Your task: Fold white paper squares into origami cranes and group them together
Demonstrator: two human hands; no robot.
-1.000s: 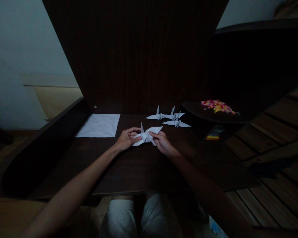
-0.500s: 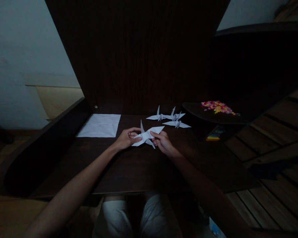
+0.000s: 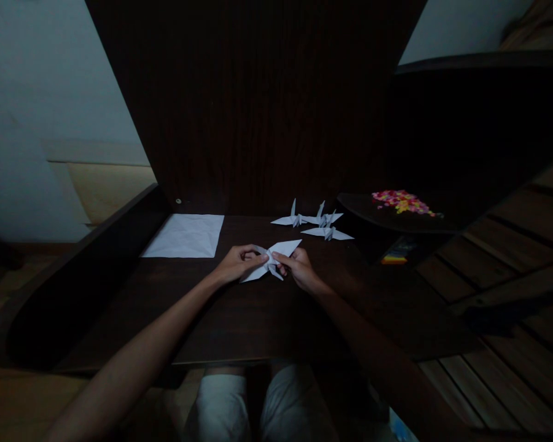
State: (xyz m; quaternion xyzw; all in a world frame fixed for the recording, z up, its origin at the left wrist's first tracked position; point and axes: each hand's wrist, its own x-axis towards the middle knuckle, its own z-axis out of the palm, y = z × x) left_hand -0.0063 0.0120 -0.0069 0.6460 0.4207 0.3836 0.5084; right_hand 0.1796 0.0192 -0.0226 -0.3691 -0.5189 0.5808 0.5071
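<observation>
Four paper cranes (image 3: 270, 265) (image 3: 294, 219) (image 3: 326, 217) (image 3: 328, 233), one flat sheet (image 3: 184, 236), two hands (image 3: 234, 265) (image 3: 300, 271).

I see a dark wood desk (image 3: 258, 319) — a flat white paper sheet (image 3: 184, 236) lies at its back left, three folded paper cranes (image 3: 327, 232) close together at back right. Just right — a rounded side shelf (image 3: 364, 212) carrying a heap of coloured bits (image 3: 400, 201).

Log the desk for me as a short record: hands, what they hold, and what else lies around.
left hand: pinching the paper crane at its left side
right hand: pinching the same crane's right side
finished cranes: three, behind the hands, apart from them
flat sheet: white, far left on desk
coloured bits: pile on a dark ledge, right
</observation>
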